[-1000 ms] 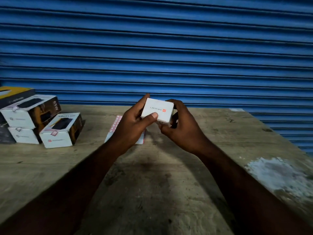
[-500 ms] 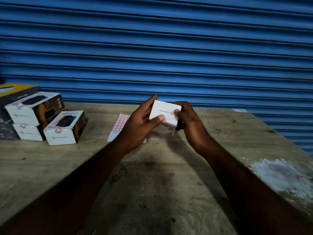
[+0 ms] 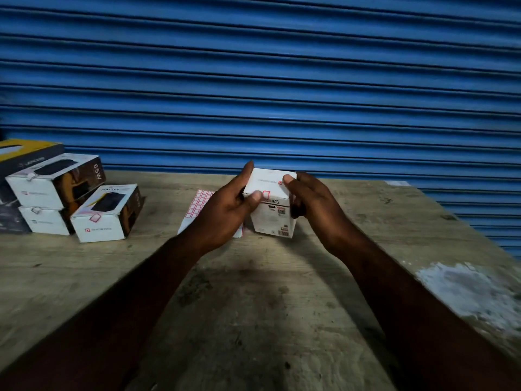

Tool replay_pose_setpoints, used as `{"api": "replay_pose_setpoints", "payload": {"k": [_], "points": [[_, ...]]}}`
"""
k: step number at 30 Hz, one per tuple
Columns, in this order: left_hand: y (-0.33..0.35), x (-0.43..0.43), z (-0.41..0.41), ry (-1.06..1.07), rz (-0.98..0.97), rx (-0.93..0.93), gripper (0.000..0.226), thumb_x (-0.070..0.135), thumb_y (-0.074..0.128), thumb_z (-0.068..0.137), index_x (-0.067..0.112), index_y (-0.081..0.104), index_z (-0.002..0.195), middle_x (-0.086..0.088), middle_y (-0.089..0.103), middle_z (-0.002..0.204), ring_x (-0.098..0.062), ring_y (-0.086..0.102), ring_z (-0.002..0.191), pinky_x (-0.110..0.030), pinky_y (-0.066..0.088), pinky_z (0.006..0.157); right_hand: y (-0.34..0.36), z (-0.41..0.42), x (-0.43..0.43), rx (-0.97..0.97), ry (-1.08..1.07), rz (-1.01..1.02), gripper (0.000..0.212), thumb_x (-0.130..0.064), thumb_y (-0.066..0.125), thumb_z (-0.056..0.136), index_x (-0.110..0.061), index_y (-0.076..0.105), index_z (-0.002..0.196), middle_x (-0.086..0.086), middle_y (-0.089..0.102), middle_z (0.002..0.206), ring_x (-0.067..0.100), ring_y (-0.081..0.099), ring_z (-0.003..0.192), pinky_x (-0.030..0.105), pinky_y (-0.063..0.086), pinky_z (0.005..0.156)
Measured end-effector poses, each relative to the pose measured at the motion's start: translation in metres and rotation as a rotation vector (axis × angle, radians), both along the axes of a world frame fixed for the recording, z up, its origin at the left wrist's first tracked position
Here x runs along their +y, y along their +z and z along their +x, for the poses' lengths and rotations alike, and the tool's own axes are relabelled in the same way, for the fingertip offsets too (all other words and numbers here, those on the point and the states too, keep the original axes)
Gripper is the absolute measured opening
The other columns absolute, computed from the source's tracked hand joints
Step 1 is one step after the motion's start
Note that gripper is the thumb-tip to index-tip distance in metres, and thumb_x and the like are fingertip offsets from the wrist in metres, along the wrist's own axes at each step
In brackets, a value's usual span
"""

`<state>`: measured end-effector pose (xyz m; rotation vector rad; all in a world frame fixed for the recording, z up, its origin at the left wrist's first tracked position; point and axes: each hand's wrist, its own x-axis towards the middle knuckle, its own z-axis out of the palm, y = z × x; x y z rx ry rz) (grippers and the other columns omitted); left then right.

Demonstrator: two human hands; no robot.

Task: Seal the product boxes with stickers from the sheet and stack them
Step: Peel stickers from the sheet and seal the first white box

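Observation:
Both hands hold a small white product box (image 3: 271,218) upright above the table's middle. My left hand (image 3: 225,210) grips its left side, thumb pressing near a red-edged sticker (image 3: 266,194) at the top edge. My right hand (image 3: 310,204) grips the right side, thumb on the top face. The sticker sheet (image 3: 198,207), white with rows of red-edged stickers, lies flat behind my left hand, partly hidden. At the left, three white boxes with stickers sit together: one (image 3: 104,213) on the table in front, one (image 3: 56,180) stacked on another (image 3: 43,221).
A yellow and black box (image 3: 25,155) lies at the far left behind the stack. The wooden table (image 3: 253,306) has a white patch (image 3: 473,289) near its right edge. A blue roller shutter (image 3: 259,80) closes off the back.
The box has been turned in my hands so its printed label side faces me and a sticker shows at its top edge. My thumbs have shifted onto the top.

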<state>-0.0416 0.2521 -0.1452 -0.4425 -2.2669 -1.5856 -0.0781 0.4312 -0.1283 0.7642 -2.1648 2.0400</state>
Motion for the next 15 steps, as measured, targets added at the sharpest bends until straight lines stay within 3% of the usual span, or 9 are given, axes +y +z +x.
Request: {"api": "replay_pose_setpoints", "payload": {"k": [1,3,6,10,12,14,15], "points": [[0.001,-0.001,0.000,0.000,0.018,-0.002,0.082,0.039,0.057,0.088,0.023,0.017,0.158,0.024,0.050,0.142,0.005,0.058,0.116,-0.036,0.052,0.102,0.002,0.000,0.001,-0.035,0.046,-0.040,0.019,-0.024,0.050,0.101,-0.016,0.067,0.096,-0.003,0.068,0.080,0.015,0.061,0.075,0.026,0.047,0.065],[0.002,-0.003,-0.002,-0.001,0.053,0.013,0.090,0.032,0.066,0.079,0.018,0.022,0.156,0.018,0.052,0.138,0.010,0.059,0.112,-0.021,0.051,0.097,0.004,-0.001,0.003,-0.139,0.144,-0.146,0.021,-0.015,0.048,0.100,-0.013,0.068,0.103,0.006,0.065,0.084,0.017,0.055,0.068,0.025,0.049,0.063],[0.002,-0.008,-0.006,0.034,0.130,0.037,0.079,0.022,0.078,0.066,0.016,0.043,0.137,0.011,0.065,0.117,-0.001,0.068,0.103,-0.023,0.057,0.087,0.006,-0.002,0.010,-0.104,0.183,-0.094,0.024,-0.004,0.051,0.098,-0.006,0.067,0.116,0.006,0.067,0.083,0.010,0.051,0.057,0.024,0.052,0.060],[0.001,-0.010,-0.012,0.015,0.377,0.006,0.047,0.015,0.071,0.074,0.011,0.061,0.119,0.002,0.077,0.104,-0.010,0.072,0.099,-0.021,0.057,0.077,0.013,0.000,0.020,0.045,0.064,0.009,0.010,-0.008,0.066,0.090,-0.016,0.071,0.092,-0.003,0.072,0.086,0.004,0.057,0.060,0.020,0.041,0.050],[0.001,-0.008,-0.013,-0.054,0.456,-0.041,0.041,0.013,0.064,0.084,0.010,0.061,0.125,0.000,0.076,0.110,-0.014,0.070,0.103,-0.024,0.057,0.080,0.013,-0.003,0.024,0.014,0.090,0.034,0.014,-0.016,0.071,0.086,-0.014,0.070,0.100,-0.001,0.073,0.096,0.006,0.066,0.079,0.027,0.050,0.067],[0.001,-0.006,-0.012,-0.149,0.518,-0.111,0.036,0.009,0.056,0.090,0.010,0.060,0.126,-0.001,0.075,0.112,-0.014,0.070,0.103,-0.026,0.058,0.084,0.011,-0.006,0.025,-0.077,0.188,0.061,0.039,-0.026,0.074,0.082,-0.013,0.065,0.118,0.002,0.073,0.112,0.019,0.067,0.106,0.042,0.050,0.091],[0.002,-0.006,-0.012,-0.183,0.531,-0.146,0.036,0.009,0.054,0.090,0.012,0.061,0.125,-0.001,0.075,0.111,-0.014,0.070,0.102,-0.026,0.058,0.084,0.011,-0.006,0.025,-0.133,0.249,0.045,0.048,-0.027,0.072,0.081,-0.012,0.061,0.125,0.005,0.071,0.118,0.022,0.065,0.112,0.044,0.048,0.096]]}}
